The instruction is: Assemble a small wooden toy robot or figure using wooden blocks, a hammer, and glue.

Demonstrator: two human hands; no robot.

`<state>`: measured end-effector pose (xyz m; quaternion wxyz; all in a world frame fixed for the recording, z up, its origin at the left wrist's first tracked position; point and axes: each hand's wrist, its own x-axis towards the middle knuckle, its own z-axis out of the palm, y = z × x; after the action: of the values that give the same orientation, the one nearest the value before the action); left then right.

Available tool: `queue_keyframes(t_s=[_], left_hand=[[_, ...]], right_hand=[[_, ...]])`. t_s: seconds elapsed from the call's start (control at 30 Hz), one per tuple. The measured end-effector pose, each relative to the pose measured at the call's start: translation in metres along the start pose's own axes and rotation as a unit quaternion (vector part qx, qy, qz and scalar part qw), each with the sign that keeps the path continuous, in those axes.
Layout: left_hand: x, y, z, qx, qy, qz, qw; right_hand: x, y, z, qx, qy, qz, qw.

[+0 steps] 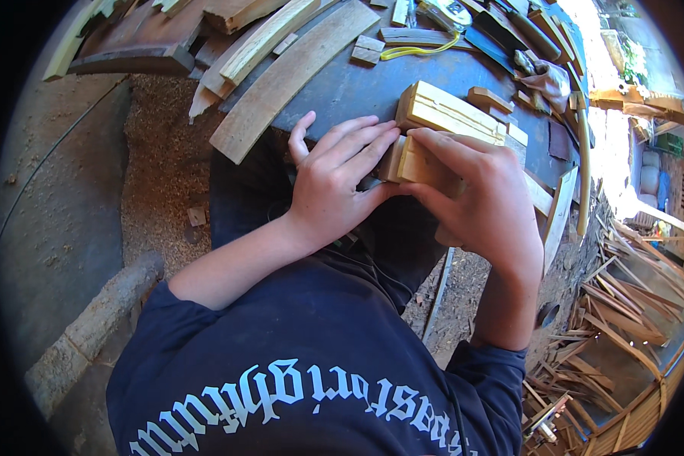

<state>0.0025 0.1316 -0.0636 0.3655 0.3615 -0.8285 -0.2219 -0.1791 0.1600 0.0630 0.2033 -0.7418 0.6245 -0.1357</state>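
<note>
While the right hand (488,182) pinches the block (432,167) between fingers and thumb, the left hand's (328,178) fingers are spread, tips at its left end; whether they grip, I cannot tell. It sits by the tabletop's (340,93) near edge, just nearer than a grooved timber (452,110). Being wood, it should feel stiff, fairly light, hardly slippery; its long sides suit holding.
</note>
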Motion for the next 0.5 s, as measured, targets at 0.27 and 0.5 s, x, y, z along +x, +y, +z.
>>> queue_keyframes(t_s=[0.27, 0.5], left_hand=[[0.019, 0.005, -0.038, -0.078, -0.071, -0.007, 0.994], [0.106, -0.017, -0.058, -0.018, -0.167, 0.048, 0.985]], right_hand=[[-0.008, 0.004, 0.008, 0.025, 0.027, -0.018, 0.999], [-0.029, -0.002, 0.006, 0.055, 0.197, -0.032, 0.978]])
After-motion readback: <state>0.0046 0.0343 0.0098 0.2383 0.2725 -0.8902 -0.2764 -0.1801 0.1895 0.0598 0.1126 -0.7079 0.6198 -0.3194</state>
